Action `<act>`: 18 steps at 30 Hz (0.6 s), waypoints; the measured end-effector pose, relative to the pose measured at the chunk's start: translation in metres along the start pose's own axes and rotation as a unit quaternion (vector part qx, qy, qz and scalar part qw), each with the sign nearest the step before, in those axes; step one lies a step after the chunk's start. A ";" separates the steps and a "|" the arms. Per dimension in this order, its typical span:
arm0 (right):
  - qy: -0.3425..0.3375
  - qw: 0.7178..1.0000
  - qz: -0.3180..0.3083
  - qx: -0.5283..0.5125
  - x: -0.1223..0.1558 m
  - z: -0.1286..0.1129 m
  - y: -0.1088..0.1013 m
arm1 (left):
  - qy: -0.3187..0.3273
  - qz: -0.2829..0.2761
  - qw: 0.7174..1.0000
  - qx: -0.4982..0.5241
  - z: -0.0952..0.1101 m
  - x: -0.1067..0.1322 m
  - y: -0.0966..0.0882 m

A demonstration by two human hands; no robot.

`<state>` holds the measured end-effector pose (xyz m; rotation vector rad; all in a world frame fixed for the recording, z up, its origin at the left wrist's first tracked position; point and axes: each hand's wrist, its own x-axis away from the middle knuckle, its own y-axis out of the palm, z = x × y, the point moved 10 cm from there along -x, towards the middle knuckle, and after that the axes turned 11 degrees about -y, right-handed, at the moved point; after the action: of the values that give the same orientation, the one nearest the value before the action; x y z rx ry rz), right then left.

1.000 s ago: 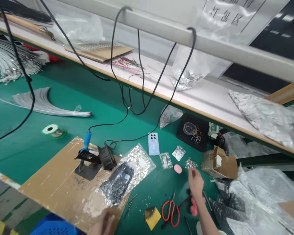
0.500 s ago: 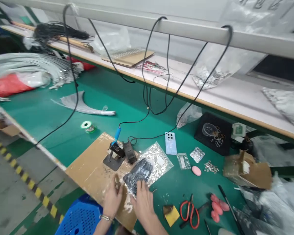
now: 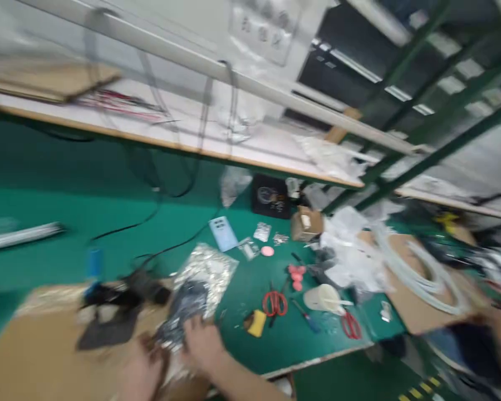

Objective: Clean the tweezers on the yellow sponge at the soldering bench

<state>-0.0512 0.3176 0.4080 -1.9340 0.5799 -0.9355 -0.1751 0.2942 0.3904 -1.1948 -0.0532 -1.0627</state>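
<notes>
The whole view was smeared by motion, so fine detail was lost. Both hands lay at the near edge of the green bench (image 3: 45, 206), over a sheet of brown cardboard (image 3: 29, 356). The right hand (image 3: 202, 346) rested on the near end of a dark bag (image 3: 184, 303) of small parts, its fingers (image 3: 191, 329) bent down onto the plastic. Whether they pinched it or only pressed on it could not be told. The left hand (image 3: 144, 372) sat just at 8 o'clock from the bag, touching or nearly touching its corner. Its fingers were too blurred to tell how far they were open.

The dark bag lay partly on the cardboard and partly over a silvery bag (image 3: 209, 266), which stretched away from it toward 1 o'clock. At 9 o'clock from the dark bag stood a black iron stand (image 3: 108, 326), with a blue handle (image 3: 94, 262) beyond it.

At 12 o'clock from the silvery bag lay a pale blue phone (image 3: 222, 233), back up. At 3 o'clock from the right hand were a yellow block (image 3: 256, 323) and red scissors (image 3: 274, 303), close together. Farther toward 2 o'clock stood a white cup (image 3: 322, 298), and well beyond it a small cardboard box (image 3: 307, 223).
</notes>
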 end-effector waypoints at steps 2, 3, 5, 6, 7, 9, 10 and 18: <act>0.007 1.000 0.015 0.000 0.009 0.009 -0.009 | 0.015 -0.003 1.000 0.018 -0.010 0.001 -0.005; 0.000 1.000 0.022 0.003 0.009 0.009 -0.011 | 0.024 -0.009 0.999 0.031 -0.015 0.000 -0.006; -0.020 0.999 0.026 0.011 0.005 0.005 -0.011 | 0.042 -0.010 0.997 0.062 -0.020 -0.003 -0.008; -0.029 0.999 0.026 0.019 0.003 0.001 -0.010 | 0.049 -0.011 0.996 0.078 -0.022 -0.004 -0.007; -0.035 0.999 0.024 0.028 0.001 -0.002 -0.010 | 0.056 -0.012 0.994 0.093 -0.023 -0.004 -0.006; -0.040 0.998 0.016 0.050 -0.002 -0.007 -0.009 | 0.068 -0.016 0.991 0.119 -0.023 -0.004 -0.004; -0.041 0.997 0.010 0.062 -0.004 -0.008 -0.009 | 0.071 -0.017 0.989 0.128 -0.024 -0.004 -0.002; -0.078 0.986 -0.068 0.130 -0.016 -0.017 0.004 | 0.055 -0.041 0.982 0.179 -0.033 -0.012 0.009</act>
<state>-0.0744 0.3188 0.4041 -1.8065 0.2246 -0.8855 -0.1916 0.2761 0.3632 -0.8142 -0.2011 -1.1339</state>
